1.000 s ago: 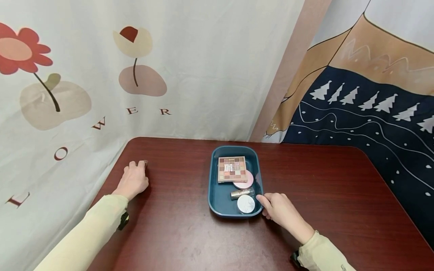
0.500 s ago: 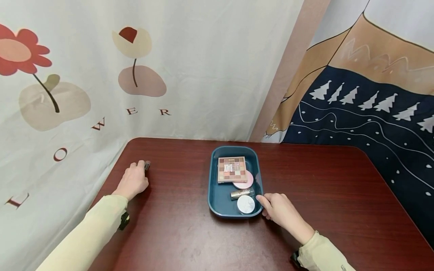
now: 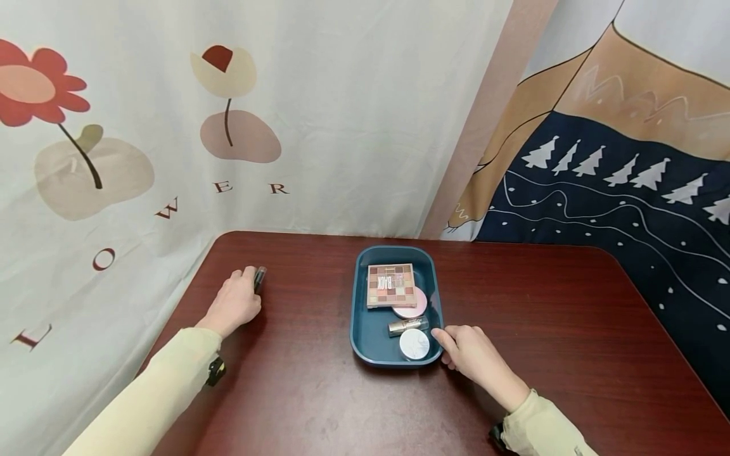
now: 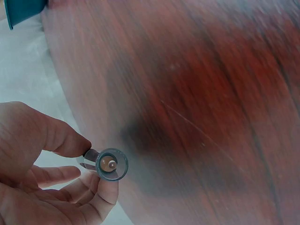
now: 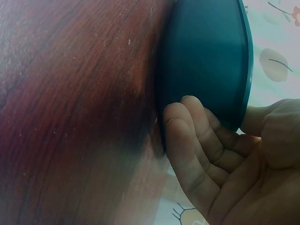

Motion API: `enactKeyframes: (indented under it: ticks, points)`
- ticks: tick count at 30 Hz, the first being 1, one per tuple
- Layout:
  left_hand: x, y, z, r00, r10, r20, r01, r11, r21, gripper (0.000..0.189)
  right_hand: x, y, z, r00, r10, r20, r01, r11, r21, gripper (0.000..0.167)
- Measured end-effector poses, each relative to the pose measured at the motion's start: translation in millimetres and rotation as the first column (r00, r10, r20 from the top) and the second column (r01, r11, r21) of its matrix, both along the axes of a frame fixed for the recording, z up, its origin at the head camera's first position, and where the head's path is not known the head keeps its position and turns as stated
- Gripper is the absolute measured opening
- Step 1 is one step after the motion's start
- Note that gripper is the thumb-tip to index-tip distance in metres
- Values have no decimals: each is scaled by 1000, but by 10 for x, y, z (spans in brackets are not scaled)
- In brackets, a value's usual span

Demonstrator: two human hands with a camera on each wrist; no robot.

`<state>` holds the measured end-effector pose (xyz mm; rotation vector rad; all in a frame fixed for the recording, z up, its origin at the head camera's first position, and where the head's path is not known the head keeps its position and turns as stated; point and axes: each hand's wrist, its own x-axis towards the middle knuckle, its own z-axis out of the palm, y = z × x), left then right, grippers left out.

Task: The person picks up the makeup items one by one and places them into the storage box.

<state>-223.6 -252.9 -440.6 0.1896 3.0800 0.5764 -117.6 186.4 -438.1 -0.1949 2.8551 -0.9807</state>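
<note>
My left hand (image 3: 230, 304), over the left part of the table, pinches a lipstick (image 3: 259, 279) between thumb and fingers. In the left wrist view the round clear end of the lipstick (image 4: 111, 164) faces the camera, above the tabletop. My right hand (image 3: 470, 351) grips the lower right edge of a blue tray (image 3: 365, 351). The right wrist view has the thumb over the rim and the fingers against the outer wall of the tray (image 5: 206, 61). In the tray lie an eyeshadow palette (image 3: 390, 285), a pink round compact (image 3: 419, 304), another lipstick (image 3: 407, 326) and a white round case (image 3: 414, 344).
A dark red wooden table (image 3: 302, 405) carries the tray near its middle. Behind it hangs a white curtain (image 3: 353, 126) with flower prints, and a navy and tan cloth (image 3: 570, 209) with tree prints hangs at the right.
The left hand has shifted a little to the right with the lipstick, more of which now shows past the fingers. The right hand and the tray have stayed put.
</note>
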Motion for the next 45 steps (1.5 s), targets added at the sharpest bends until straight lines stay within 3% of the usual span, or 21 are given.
enactKeyframes:
  ticks: [29,45]
  points:
    - [68,299,115,999,-39,-6,39,998,53,61,-7,-6,3,1000,-6,18,6,1000,6,38]
    - [163,490,202,997,-76,14,73,990,124,76,-14,-13,-3,1000,-12,24,12,1000,20,38]
